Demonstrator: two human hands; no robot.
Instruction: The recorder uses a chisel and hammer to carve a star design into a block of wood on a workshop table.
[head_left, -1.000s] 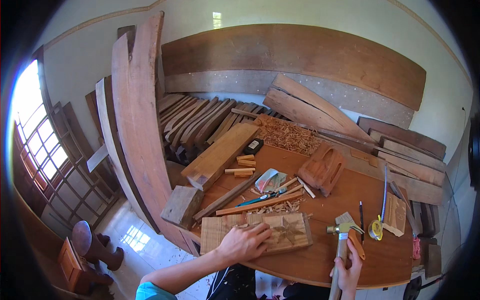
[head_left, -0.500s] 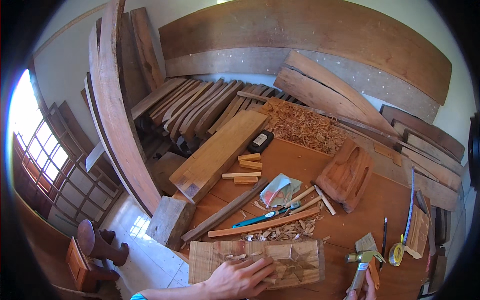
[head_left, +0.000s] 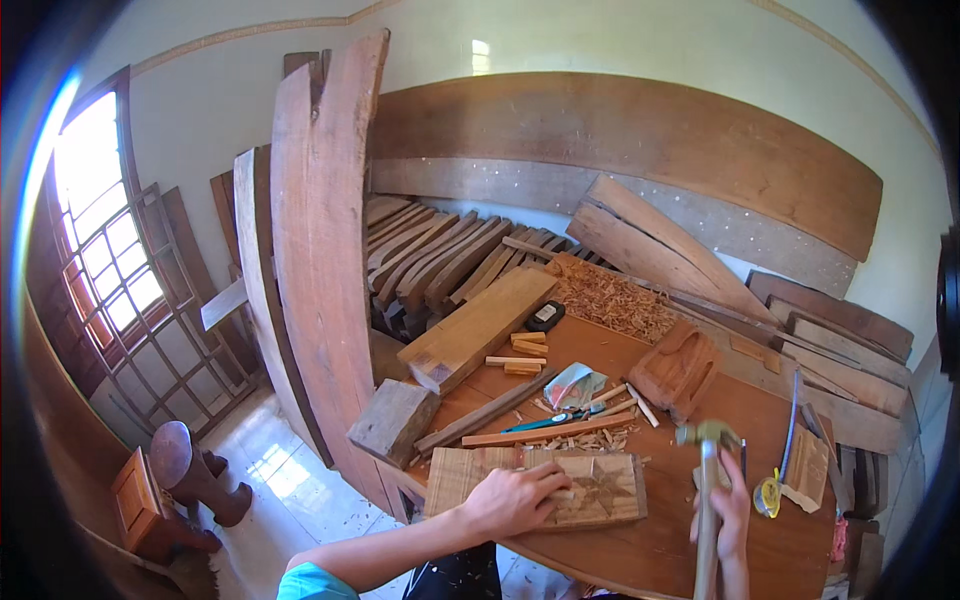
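Note:
A pale carved board (head_left: pixel 460 476) with a star relief lies at the table's near edge. My left hand (head_left: pixel 510 496) rests on it, fingers bent and closed over something small and pale that I cannot make out, just left of the star. My right hand (head_left: pixel 730 515) grips a claw hammer (head_left: pixel 708 480) right of the board, its head raised. Beyond the board are wood chips (head_left: pixel 610 438), wooden strips (head_left: pixel 490 439), a teal-handled tool (head_left: pixel 530 425) and a crumpled cloth (head_left: pixel 570 385). A tape measure (head_left: pixel 767 497) lies right of the hammer.
A grey block (head_left: pixel 390 425), a long plank (head_left: pixel 470 330), a shavings pile (head_left: pixel 610 300) and a carved reddish block (head_left: pixel 670 365) occupy the table (head_left: pixel 590 550). Tall boards (head_left: pixel 315 230) stand left. Stacked timber lines the wall. A dark wooden stool (head_left: pixel 180 460) stands low left.
The view has tipped down and back up. My right hand has lifted the hammer slightly relative to the carved board. My left hand stays on the board.

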